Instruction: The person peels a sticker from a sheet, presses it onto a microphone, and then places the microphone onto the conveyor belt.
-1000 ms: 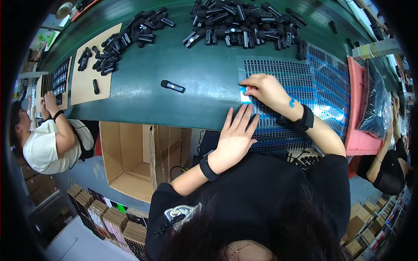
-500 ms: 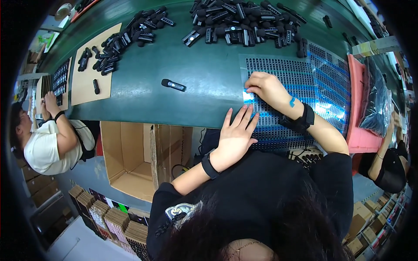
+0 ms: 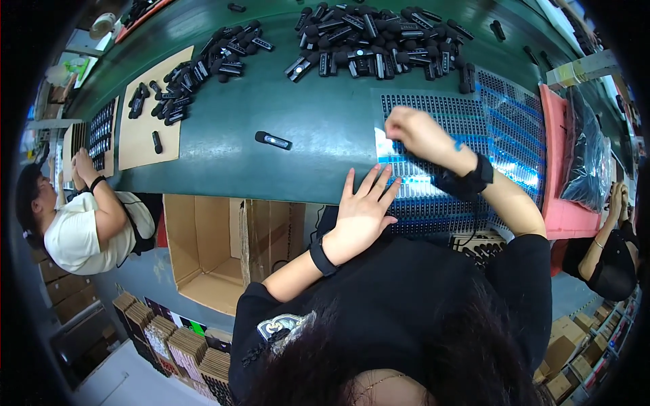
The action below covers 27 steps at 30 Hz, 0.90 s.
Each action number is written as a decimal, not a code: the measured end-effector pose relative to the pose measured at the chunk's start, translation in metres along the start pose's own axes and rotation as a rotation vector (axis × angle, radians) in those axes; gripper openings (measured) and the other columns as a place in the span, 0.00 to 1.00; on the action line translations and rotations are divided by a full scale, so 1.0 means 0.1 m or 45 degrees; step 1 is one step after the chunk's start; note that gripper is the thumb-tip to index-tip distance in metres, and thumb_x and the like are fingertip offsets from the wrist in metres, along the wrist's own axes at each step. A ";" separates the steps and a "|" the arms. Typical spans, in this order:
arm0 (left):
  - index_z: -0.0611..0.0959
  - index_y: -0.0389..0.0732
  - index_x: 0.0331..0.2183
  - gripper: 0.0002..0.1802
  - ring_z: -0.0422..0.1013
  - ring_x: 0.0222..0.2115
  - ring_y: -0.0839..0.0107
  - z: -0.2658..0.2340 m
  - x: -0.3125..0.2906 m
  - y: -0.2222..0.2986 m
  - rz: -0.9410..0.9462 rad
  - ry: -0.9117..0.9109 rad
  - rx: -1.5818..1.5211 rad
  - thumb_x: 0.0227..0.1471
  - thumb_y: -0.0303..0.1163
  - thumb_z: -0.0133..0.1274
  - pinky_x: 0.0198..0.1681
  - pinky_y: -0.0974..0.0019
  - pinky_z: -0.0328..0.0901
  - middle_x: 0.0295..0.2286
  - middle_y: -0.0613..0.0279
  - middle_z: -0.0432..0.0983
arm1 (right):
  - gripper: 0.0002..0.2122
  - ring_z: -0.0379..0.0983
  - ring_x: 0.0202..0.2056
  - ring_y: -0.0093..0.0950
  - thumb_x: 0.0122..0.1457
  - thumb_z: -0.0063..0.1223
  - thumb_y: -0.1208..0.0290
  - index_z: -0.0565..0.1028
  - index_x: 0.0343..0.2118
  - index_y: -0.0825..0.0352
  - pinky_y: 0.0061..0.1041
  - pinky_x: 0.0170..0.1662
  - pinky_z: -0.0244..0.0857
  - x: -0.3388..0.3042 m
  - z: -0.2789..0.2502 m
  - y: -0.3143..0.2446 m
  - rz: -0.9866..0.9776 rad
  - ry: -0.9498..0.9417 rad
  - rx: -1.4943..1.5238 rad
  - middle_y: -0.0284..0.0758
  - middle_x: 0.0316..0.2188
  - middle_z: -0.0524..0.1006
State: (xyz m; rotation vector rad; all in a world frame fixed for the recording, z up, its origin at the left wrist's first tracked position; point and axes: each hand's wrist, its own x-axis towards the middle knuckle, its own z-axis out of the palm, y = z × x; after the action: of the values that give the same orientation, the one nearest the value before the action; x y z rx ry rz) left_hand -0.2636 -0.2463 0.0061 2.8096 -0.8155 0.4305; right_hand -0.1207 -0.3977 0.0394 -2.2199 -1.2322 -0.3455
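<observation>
A sheet of small dark stickers with blue strips (image 3: pixel 433 206) lies on the green table in front of me. My left hand (image 3: pixel 362 220) is flat with fingers spread, its fingertips on the sheet's left edge. Over the upper left part of the sheet is my right hand (image 3: pixel 418 135), its fingers curled together in a pinch. Whatever may be between those fingertips is hidden. To the left of the sheet, a single black clip-on microphone with a foam tip (image 3: pixel 273 141) rests by itself on the table. A bit of blue film (image 3: pixel 458 145) clings near my right wrist.
Heaped black microphones (image 3: pixel 372 40) lie at the far side, more on a cardboard sheet (image 3: pixel 152 152) at left. Pink foam (image 3: pixel 556 169) holds a plastic bag (image 3: pixel 586 155) at right. Below the table edge stands an open cardboard box (image 3: pixel 203 243). Co-workers sit at both sides.
My right hand has risen slightly off the sheet, its fingers curling more. My left hand stays spread at the sheet's edge. The whole view has shifted a little.
</observation>
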 end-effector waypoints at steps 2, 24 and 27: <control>0.64 0.44 0.48 0.37 0.50 0.52 0.61 0.00 -0.02 -0.04 -0.029 -0.005 0.046 0.34 0.42 0.56 0.52 0.47 0.43 0.50 0.56 0.56 | 0.03 0.67 0.26 0.27 0.46 0.49 0.76 0.69 0.22 0.69 0.21 0.32 0.62 0.06 -0.29 -0.01 0.151 0.192 0.086 0.35 0.22 0.68; 0.67 0.43 0.46 0.31 0.54 0.50 0.59 -0.11 -0.05 -0.27 0.067 -0.061 0.197 0.37 0.41 0.54 0.50 0.50 0.49 0.48 0.55 0.58 | 0.04 0.67 0.32 0.34 0.41 0.51 0.77 0.70 0.20 0.70 0.26 0.34 0.63 0.13 -0.01 -0.25 -0.127 -0.287 -0.078 0.37 0.31 0.69; 0.67 0.43 0.46 0.31 0.54 0.50 0.59 -0.09 -0.05 -0.25 0.060 -0.039 0.177 0.37 0.40 0.54 0.49 0.51 0.50 0.48 0.55 0.58 | 0.04 0.68 0.31 0.34 0.41 0.51 0.78 0.69 0.21 0.70 0.27 0.34 0.63 0.19 0.20 -0.16 -0.211 -0.314 -0.093 0.38 0.29 0.70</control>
State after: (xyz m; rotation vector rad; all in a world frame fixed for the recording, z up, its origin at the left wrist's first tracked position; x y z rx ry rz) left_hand -0.2560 -0.2212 0.0109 2.9361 -0.8928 0.4693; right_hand -0.1250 -0.3660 0.0381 -2.2794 -1.5627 -0.1866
